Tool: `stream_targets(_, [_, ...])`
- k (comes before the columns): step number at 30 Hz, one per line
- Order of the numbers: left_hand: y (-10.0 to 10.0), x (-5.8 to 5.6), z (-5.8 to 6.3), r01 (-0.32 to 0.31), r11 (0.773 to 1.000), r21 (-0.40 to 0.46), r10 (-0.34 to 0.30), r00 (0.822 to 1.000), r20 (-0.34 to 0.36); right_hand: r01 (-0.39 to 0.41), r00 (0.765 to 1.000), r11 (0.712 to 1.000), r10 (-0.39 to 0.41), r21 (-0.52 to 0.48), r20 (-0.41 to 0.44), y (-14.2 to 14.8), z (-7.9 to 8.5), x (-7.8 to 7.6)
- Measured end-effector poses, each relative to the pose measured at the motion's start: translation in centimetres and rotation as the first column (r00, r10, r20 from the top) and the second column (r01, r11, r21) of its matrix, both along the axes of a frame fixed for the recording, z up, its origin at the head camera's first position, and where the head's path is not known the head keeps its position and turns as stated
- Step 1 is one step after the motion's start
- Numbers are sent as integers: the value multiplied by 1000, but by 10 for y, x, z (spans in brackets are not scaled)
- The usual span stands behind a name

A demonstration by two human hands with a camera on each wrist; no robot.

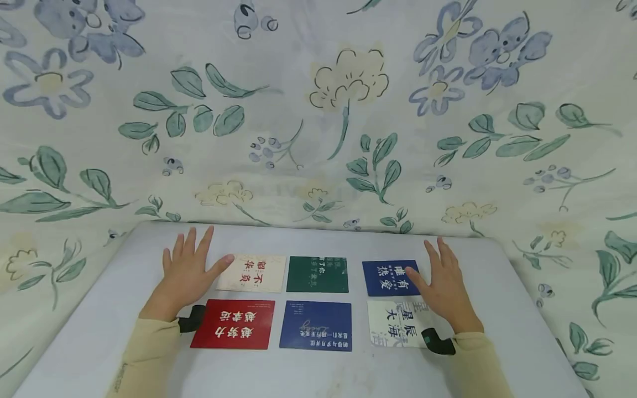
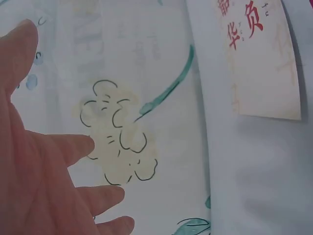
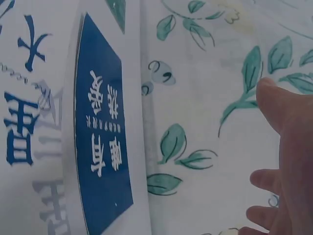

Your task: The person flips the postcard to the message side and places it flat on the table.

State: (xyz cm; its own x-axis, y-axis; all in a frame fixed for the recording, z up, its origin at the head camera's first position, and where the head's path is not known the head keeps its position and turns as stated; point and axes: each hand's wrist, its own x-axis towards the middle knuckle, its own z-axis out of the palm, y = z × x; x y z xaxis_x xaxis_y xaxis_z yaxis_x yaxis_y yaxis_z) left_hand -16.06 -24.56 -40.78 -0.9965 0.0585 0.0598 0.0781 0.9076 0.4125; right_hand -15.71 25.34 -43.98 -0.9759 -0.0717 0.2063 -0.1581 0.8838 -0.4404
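Six cards would be several: a cream card with red characters [image 1: 252, 273], a green card [image 1: 317, 275], a blue card with large white characters [image 1: 390, 278], a red card [image 1: 233, 324], a blue card with small script [image 1: 316, 326] and a white card with dark characters [image 1: 395, 323]. My left hand [image 1: 186, 271] is spread beside the cream card, its thumb at that card's upper left corner. My right hand [image 1: 443, 282] has its fingers extended beside the blue card with large characters, the thumb overlapping its right edge in the head view. Neither hand holds anything.
The cards lie in two rows on a white table [image 1: 343, 373]. Behind the table hangs a floral cloth [image 1: 298, 110]. A dark wrist strap [image 1: 193, 319] sits on the left wrist, and another dark strap [image 1: 438, 341] overlaps the white card's lower right corner.
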Motion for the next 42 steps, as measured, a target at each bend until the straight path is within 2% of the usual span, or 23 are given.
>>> stream_targets(5, [2, 2, -3, -7, 1000, 29, 7, 1000, -3, -3, 1000, 1000, 3, -4, 8, -13, -4, 1])
stream_targets(12, [4, 2, -7, -25, 997, 71, 25, 1000, 8, -59, 998, 998, 58, -14, -34, -38, -5, -2])
stream_targets(22, [3, -1, -13, -47, 997, 59, 44, 997, 57, -125, 992, 992, 123, -28, -40, -82, -10, -7])
stream_targets(30, [5, 1, -17, -53, 996, 68, 48, 996, 71, -192, 980, 978, 187, -79, -70, -116, -13, -6])
stream_targets(42, [8, 0, -23, -59, 994, 87, 52, 995, 82, -288, 957, 945, 288, -153, -24, -162, -15, -7])
